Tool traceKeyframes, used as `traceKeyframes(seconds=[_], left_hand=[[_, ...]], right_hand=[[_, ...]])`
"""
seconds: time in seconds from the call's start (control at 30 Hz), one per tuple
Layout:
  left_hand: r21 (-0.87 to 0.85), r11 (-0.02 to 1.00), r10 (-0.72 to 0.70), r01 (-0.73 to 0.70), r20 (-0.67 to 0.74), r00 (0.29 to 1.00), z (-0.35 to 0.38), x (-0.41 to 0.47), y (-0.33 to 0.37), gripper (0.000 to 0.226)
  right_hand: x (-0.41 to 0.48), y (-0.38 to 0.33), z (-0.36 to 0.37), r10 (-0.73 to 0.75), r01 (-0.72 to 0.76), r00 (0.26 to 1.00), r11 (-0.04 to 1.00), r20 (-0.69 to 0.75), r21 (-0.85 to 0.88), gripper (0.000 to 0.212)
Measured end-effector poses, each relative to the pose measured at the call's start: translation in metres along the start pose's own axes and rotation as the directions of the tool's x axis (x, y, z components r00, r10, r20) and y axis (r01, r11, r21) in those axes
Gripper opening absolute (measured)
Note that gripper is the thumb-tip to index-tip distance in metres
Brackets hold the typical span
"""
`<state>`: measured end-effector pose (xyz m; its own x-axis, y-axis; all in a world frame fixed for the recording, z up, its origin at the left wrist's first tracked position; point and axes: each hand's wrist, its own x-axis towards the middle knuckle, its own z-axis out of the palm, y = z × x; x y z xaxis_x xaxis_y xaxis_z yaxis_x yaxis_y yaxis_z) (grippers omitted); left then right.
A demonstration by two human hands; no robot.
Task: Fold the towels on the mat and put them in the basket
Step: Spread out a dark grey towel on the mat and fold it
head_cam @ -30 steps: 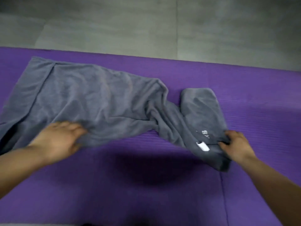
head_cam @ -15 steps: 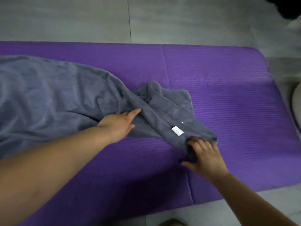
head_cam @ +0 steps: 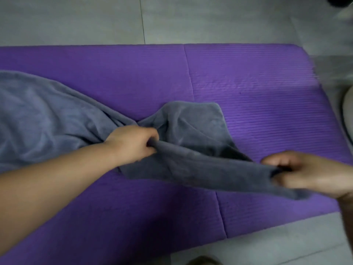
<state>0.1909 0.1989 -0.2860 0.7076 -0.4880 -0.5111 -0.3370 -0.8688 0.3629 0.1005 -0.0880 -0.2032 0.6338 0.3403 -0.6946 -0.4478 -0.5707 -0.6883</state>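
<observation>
Your left hand (head_cam: 133,144) is curled round a bunched ridge of the soft grey fleece towel (head_cam: 47,121), thumb and fingers pinching the cloth near the middle of the scene. Your right hand (head_cam: 305,173), at the near right, pinches the same towel's edge between thumb and curled fingers. This hand is blurred, so the exact grip is hard to read. The cloth between your two hands stretches as a fairly taut band, and a short end of it droops just below your right hand.

Beyond that band, a loose fold of the towel lies rumpled on the ribbed purple foam mat (head_cam: 248,83). The larger part of the towel spreads across the mat to the left and runs out of view there. The mat lies on a grey tiled floor (head_cam: 191,20), and a seam crosses it from far to near. At the right edge, just beside the mat's rounded end, a pale curved object (head_cam: 348,119) is cut off, and you cannot tell what it is.
</observation>
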Motion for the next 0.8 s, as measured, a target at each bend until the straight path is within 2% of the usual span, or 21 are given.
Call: traceKeyframes(seconds=[0.03,0.07,0.1,0.13,0.17,0.2,0.23,0.27,0.3,0.33,0.37,0.4,0.43,0.47,0.53,0.6,0.67,0.7,0.73,0.77,0.8], left_hand=[[-0.180,0.983,-0.038,0.021,-0.089,0.995,-0.011,-0.001,0.002,0.005],[-0.317,0.949,-0.092,0.009,-0.248,0.964,-0.021,0.003,0.000,0.003],[-0.380,0.925,-0.155,-0.027,-0.439,0.885,-0.033,0.010,-0.002,0.009],[-0.439,0.896,-0.230,-0.058,-0.573,0.787,-0.044,0.019,-0.006,0.021],[-0.510,0.854,-0.296,-0.103,-0.638,0.711,-0.051,0.028,-0.010,0.035],[-0.582,0.804,-0.357,-0.123,-0.638,0.683,-0.054,0.037,-0.013,0.047],[-0.618,0.779,-0.391,-0.109,-0.614,0.686,-0.052,0.043,-0.016,0.057],[-0.601,0.797,-0.392,-0.058,-0.589,0.707,-0.043,0.045,-0.020,0.063],[-0.517,0.856,-0.350,0.004,-0.573,0.741,-0.028,0.044,-0.023,0.065],[-0.368,0.929,-0.248,0.023,-0.578,0.778,-0.011,0.038,-0.026,0.063],[-0.160,0.987,-0.074,-0.025,-0.579,0.812,0.006,0.029,-0.029,0.061],[0.057,0.996,0.088,-0.067,-0.524,0.847,0.023,0.021,-0.034,0.062],[0.207,0.975,0.167,-0.079,-0.457,0.874,0.035,0.014,-0.041,0.066],[0.294,0.953,0.203,-0.077,-0.424,0.883,0.043,0.011,-0.051,0.072],[0.352,0.934,0.207,-0.062,-0.392,0.896,0.048,0.008,-0.062,0.077],[0.352,0.935,0.186,-0.042,-0.387,0.903,0.048,0.011,-0.067,0.073],[0.321,0.947,0.159,-0.021,-0.408,0.899,0.043,0.018,-0.064,0.059],[0.277,0.961,0.135,-0.016,-0.417,0.899,0.037,0.022,-0.060,0.048],[0.218,0.976,0.097,0.000,-0.435,0.895,0.030,0.025,-0.054,0.039],[0.146,0.989,0.032,0.034,-0.425,0.905,0.024,0.028,-0.052,0.037],[0.055,0.998,-0.013,0.040,-0.431,0.902,0.018,0.030,-0.052,0.038]], right_hand=[[-0.004,-0.012,-0.013,-0.051,0.053,0.997,0.998,-0.051,0.023,0.032],[-0.002,-0.024,-0.028,-0.099,0.102,0.985,0.995,-0.144,0.012,0.038],[0.007,-0.035,-0.044,-0.146,0.152,0.955,0.988,-0.257,0.004,0.041],[0.023,-0.044,-0.061,-0.189,0.208,0.893,0.978,-0.409,0.003,0.045],[0.044,-0.053,-0.077,-0.221,0.253,0.796,0.967,-0.564,-0.022,0.042],[0.068,-0.057,-0.090,-0.220,0.281,0.683,0.959,-0.697,-0.027,0.032],[0.094,-0.058,-0.100,-0.194,0.283,0.582,0.959,-0.790,-0.027,0.022],[0.119,-0.052,-0.106,-0.153,0.233,0.509,0.972,-0.847,-0.035,0.031],[0.138,-0.043,-0.105,-0.079,0.139,0.475,0.990,-0.876,-0.014,0.046],[0.152,-0.029,-0.100,0.010,0.035,0.456,0.999,-0.890,0.029,0.055],[0.161,-0.011,-0.091,0.097,-0.070,0.434,0.995,-0.896,0.073,0.057],[0.165,0.005,-0.078,0.159,-0.163,0.418,0.982,-0.894,0.098,0.055],[0.167,0.020,-0.063,0.187,-0.230,0.428,0.969,-0.884,0.094,0.051],[0.168,0.035,-0.047,0.179,-0.276,0.469,0.960,-0.865,0.049,0.046],[0.161,0.056,-0.014,0.108,-0.333,0.570,0.937,-0.814,-0.109,0.044],[0.154,0.065,0.008,0.000,-0.322,0.604,0.915,-0.797,-0.243,0.048],[0.155,0.068,0.014,-0.110,-0.252,0.565,0.921,-0.818,-0.298,0.043],[0.158,0.066,0.013,-0.160,-0.159,0.523,0.946,-0.837,-0.281,0.034],[0.158,0.059,0.011,-0.173,-0.018,0.470,0.978,-0.866,-0.206,0.023],[0.156,0.049,0.007,-0.125,0.140,0.440,0.988,-0.889,-0.070,0.013],[0.151,0.037,0.002,-0.038,0.277,0.425,0.956,-0.904,0.091,0.019]])
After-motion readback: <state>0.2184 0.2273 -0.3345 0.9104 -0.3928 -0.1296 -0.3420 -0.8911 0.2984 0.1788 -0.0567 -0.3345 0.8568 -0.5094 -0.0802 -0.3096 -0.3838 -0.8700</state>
